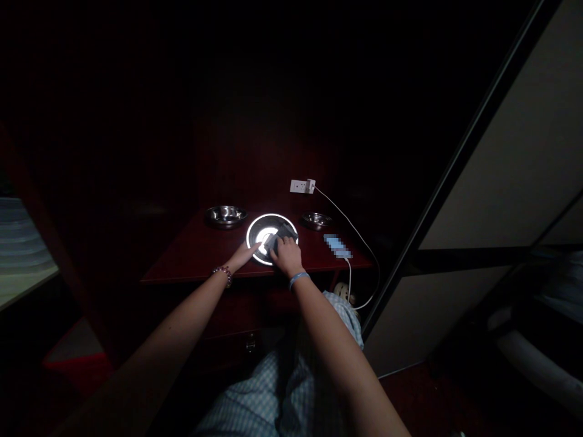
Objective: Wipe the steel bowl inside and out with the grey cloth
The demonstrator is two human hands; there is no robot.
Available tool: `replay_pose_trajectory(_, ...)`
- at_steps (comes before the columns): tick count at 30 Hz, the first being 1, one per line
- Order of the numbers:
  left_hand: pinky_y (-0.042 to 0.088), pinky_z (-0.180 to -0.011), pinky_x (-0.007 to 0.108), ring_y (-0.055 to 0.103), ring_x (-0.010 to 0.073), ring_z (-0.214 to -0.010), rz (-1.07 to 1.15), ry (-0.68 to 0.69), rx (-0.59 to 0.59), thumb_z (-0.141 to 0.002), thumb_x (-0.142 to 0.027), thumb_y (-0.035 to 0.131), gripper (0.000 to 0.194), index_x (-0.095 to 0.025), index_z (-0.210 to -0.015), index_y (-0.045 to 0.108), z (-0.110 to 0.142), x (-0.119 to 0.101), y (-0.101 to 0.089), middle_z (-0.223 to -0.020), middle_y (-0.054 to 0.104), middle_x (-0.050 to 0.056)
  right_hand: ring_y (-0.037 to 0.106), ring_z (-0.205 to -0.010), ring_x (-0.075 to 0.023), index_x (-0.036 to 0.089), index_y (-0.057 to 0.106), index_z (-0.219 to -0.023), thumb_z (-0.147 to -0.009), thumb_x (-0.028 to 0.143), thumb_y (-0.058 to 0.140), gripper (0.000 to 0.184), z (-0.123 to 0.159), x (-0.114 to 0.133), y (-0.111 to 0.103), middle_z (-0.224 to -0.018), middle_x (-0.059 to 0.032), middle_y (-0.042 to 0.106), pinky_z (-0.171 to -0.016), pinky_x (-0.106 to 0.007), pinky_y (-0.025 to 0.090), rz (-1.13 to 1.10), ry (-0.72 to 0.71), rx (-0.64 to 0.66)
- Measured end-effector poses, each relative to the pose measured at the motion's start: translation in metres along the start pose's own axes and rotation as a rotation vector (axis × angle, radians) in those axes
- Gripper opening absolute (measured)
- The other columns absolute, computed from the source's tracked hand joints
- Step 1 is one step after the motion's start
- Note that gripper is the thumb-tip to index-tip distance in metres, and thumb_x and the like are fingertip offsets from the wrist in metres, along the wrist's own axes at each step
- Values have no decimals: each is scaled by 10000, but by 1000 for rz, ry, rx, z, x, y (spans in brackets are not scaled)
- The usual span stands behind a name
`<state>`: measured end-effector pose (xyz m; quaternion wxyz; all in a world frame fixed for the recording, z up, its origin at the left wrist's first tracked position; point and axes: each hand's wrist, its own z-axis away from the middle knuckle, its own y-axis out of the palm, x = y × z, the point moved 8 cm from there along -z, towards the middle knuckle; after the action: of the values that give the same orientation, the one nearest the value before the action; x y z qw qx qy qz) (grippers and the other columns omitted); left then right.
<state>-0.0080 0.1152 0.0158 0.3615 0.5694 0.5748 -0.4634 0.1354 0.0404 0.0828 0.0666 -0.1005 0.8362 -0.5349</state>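
Note:
A round, shiny metal dish (257, 232) with a bright rim is in the middle of the red-brown shelf (182, 261). My left hand (242, 255) grips its near left edge, thumb over the rim. Inside the dish, my right hand (286, 254) is closed on a dark grey cloth (286, 230), pressing it against the surface. Glare covers part of the dish's middle, so its depth is hard to judge.
Metal bowls stand on both sides: a left bowl (226, 216) and a smaller right bowl (316, 221). A blurred phone (337, 246) lies at the right. Its white cable (350, 213) runs to a charger in the wall socket (298, 186). A sliding door (496, 152) stands right.

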Motion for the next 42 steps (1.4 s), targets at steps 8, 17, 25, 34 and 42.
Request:
replay_pose_trajectory(8,374,-1110,395,544,310,-1287,9,10,-22,-790,-560,619,593,-137,-1205,621,6,-13,0,-1335,632,162,397,-1393,-268,82,439,-1448,-977,364,468,550,1,3,22,-1493,-185,460,-1183,-427,217,-86,-93,78)
replay_pose_trajectory(17,398,-1094,385,545,307,-1288,-15,-22,-26,-815,-569,588,591,-126,-1203,631,10,-19,0,-1292,663,153,371,-1426,-244,101,443,-1457,-961,344,494,554,-2,2,26,-1519,-147,436,-1195,-380,229,-244,-136,133)
replay_pose_trajectory(25,381,-1111,404,560,302,-1266,-38,5,-55,-840,-530,575,565,-115,-1219,638,13,-24,-2,-1292,660,157,449,-1353,-239,155,504,-1392,-932,324,552,492,-3,10,20,-1463,-127,502,-1108,-362,367,-373,-156,94)
replay_pose_trajectory(34,395,-1090,431,583,321,-1235,1,-30,-25,-821,-544,599,584,-96,-1194,643,7,-9,-3,-1273,665,183,566,-1134,-288,131,637,-1124,-985,307,387,336,0,-9,-12,-1188,-164,665,-976,-430,387,-70,142,-85)
replay_pose_trajectory(42,408,-1082,425,586,324,-1230,7,-15,-10,-796,-551,617,569,-126,-1172,646,8,-15,0,-1218,698,162,494,-1273,-309,77,600,-1231,-941,337,492,404,-1,-5,4,-1320,-224,583,-1111,-439,287,-61,59,-60)
